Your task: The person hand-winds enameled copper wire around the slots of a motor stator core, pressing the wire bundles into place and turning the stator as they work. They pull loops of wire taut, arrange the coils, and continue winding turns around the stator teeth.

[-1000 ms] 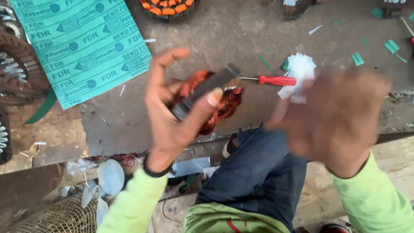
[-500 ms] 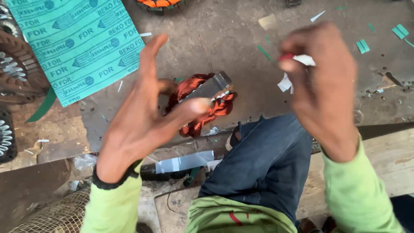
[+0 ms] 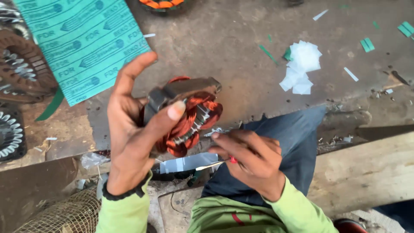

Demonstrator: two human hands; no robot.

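A teal printed sheet (image 3: 84,43) lies flat on the grey floor at upper left, and a pile of white paper scraps (image 3: 302,67) lies at upper right. The left hand (image 3: 133,138) grips a motor stator (image 3: 185,114), metal core wound with shiny copper wire, thumb across its front, index finger raised. Just below it, the right hand (image 3: 252,162) closes around a red-handled tool (image 3: 233,160), mostly hidden.

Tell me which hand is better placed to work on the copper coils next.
The right hand, probably: it sits just below the copper-wound stator with a red-handled tool in its fingers. The left hand is fully occupied gripping the stator, thumb pressed across its face.
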